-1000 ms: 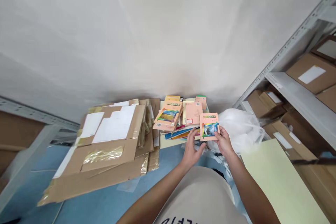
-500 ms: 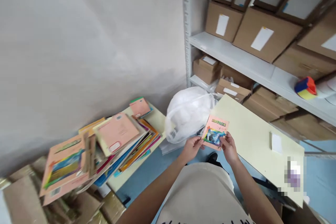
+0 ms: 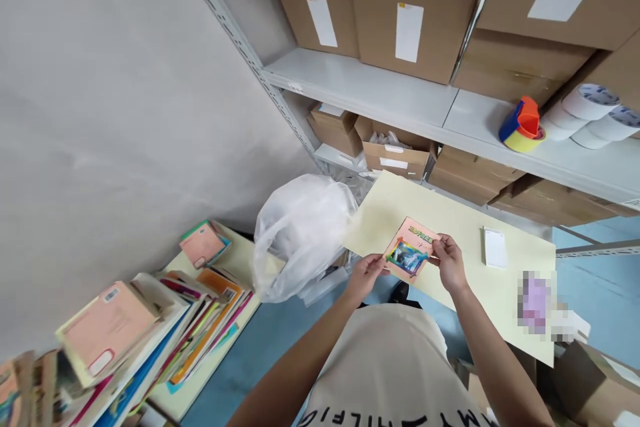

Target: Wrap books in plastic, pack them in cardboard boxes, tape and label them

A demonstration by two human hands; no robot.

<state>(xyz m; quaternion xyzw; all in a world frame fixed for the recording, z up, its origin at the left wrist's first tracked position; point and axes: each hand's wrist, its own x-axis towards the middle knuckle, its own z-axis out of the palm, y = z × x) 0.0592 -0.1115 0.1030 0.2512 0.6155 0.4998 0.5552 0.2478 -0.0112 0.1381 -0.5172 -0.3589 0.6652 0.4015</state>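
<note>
Head view shows me pinching a small pink booklet [image 3: 411,250] by its two ends, left hand [image 3: 367,275] on the near edge and right hand [image 3: 449,261] on the far one, over the near edge of a pale yellow table [image 3: 465,230]. Just left of it a white plastic bag [image 3: 301,230] bulges above the blue floor [image 3: 270,340], and a slumped pile of books [image 3: 165,327] lies against the grey wall [image 3: 110,113]. Behind the table, metal shelves [image 3: 400,90] carry cardboard boxes [image 3: 410,13], a tape dispenser [image 3: 523,125] and white tape rolls [image 3: 593,110].
</note>
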